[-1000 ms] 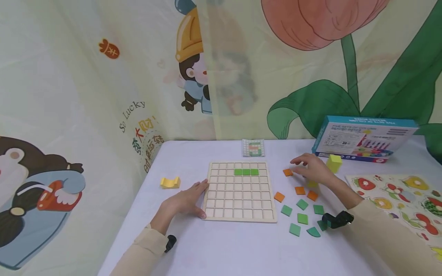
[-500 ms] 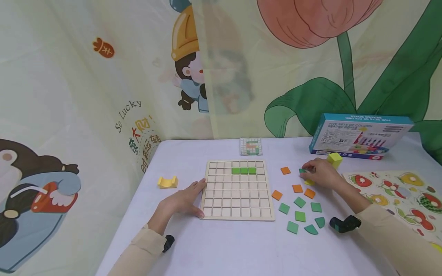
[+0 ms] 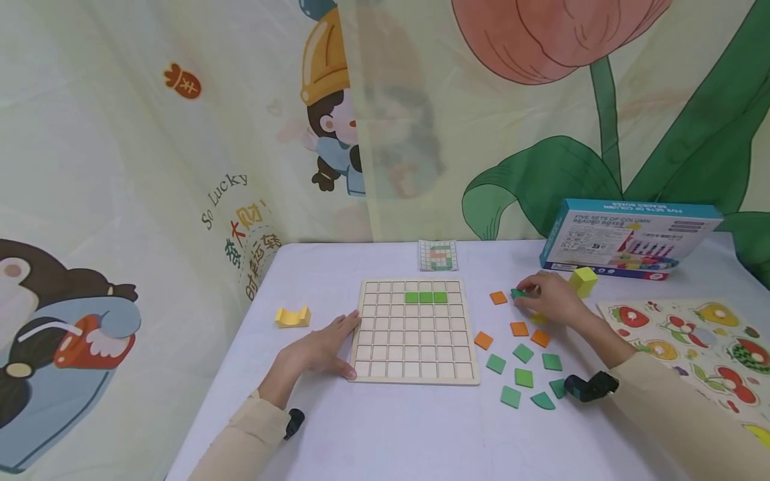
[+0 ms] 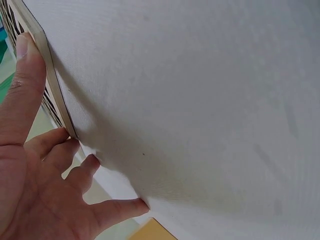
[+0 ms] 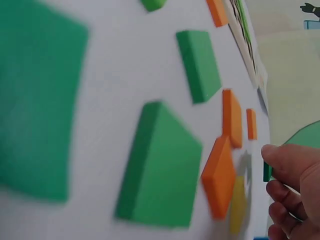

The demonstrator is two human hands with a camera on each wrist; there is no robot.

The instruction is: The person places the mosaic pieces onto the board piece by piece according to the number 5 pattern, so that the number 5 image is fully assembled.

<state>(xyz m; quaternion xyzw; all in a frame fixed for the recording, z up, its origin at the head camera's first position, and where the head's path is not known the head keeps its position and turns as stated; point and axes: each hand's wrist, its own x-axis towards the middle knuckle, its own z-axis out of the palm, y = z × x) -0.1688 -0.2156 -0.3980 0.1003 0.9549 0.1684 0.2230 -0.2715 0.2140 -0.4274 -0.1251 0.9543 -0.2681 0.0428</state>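
The dark green piece (image 3: 517, 293) is on the right side of the counter (image 3: 385, 434), pinched between thumb and fingertips of my right hand (image 3: 550, 298); most of its outline is hidden, and I can't tell whether it is clear of the surface. I judge the step in hand to be the pick-up: I would pinch lightly by the edges, underside free, and raise the wrist so the black wrist camera (image 3: 592, 386) doesn't brush the green pieces (image 3: 524, 378) nearer me. Orange tiles (image 3: 519, 329) lie just left and near, so lifting before travelling sideways seems safest. My left hand (image 3: 321, 346), fingers spread, rests at the left edge of the gridded board (image 3: 415, 339); that light contact should steady it without tilting. Three bright green tiles (image 3: 426, 297) sit in its far cells. Beyond the board lies a patterned card (image 3: 438, 255).
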